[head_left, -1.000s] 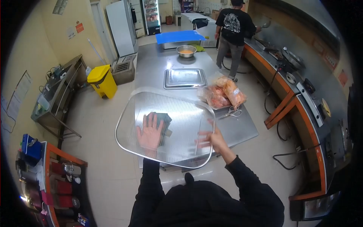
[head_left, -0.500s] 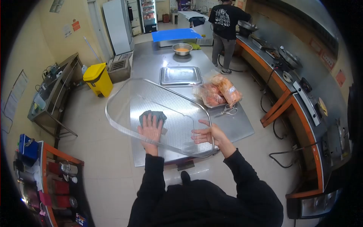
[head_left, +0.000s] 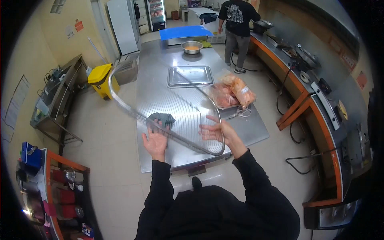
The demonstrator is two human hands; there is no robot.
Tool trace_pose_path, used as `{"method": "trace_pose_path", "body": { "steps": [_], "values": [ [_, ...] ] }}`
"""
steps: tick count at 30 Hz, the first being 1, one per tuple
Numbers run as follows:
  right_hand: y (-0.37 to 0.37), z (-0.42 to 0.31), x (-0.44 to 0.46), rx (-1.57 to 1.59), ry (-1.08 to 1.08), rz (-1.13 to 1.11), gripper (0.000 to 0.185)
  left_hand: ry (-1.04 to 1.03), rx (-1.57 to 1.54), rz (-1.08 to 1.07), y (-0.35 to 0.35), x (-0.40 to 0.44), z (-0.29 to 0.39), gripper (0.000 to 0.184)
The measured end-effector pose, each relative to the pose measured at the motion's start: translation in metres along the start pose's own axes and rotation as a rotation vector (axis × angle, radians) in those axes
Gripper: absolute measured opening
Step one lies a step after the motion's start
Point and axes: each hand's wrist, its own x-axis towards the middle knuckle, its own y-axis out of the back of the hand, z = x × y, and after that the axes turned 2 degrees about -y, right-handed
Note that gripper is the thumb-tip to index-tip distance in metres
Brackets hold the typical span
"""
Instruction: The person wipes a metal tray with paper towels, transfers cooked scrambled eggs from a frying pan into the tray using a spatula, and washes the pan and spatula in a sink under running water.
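Note:
A wire mesh basket [head_left: 196,147] with a rounded metal rim is tilted over the steel table, its mesh blurred by motion. My left hand [head_left: 156,143] is open, palm showing and fingers spread, at the basket's near left rim. Beyond those fingers a dark green cloth [head_left: 165,119] appears through the mesh; whether they touch it I cannot tell. At the right side of the basket is my right hand [head_left: 220,133], its fingers stretched out and apart, with the rim crossing it. Neither hand has its fingers wrapped round the rim.
The steel table [head_left: 250,134] carries bagged raw meat [head_left: 230,93], scissors [head_left: 240,113], a metal tray [head_left: 190,77], a bowl of orange liquid [head_left: 192,47] and a blue board [head_left: 186,32]. A person [head_left: 237,30] stands by the right counter. A yellow bin [head_left: 101,77] is at left.
The basket has shifted and tipped, its near left rim now higher and crossing my left fingers. My left hand has turned from lying over the cloth to palm showing. My right hand stays beside the rim.

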Motion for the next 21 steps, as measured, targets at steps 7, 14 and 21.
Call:
{"method": "trace_pose_path", "body": {
  "steps": [7,14,21],
  "values": [
    [0.014,0.023,0.012,-0.246,-0.062,0.102,0.065,0.006,0.106,-0.050,-0.021,0.010,0.002,0.063],
    [-0.002,0.004,0.011,-0.042,0.015,0.063,0.065,-0.034,0.064,-0.089,-0.020,0.001,0.008,0.065],
    [0.008,-0.004,0.004,-0.274,0.053,0.144,0.067,0.020,0.101,-0.160,-0.040,-0.007,0.011,0.067]
  ]
}}
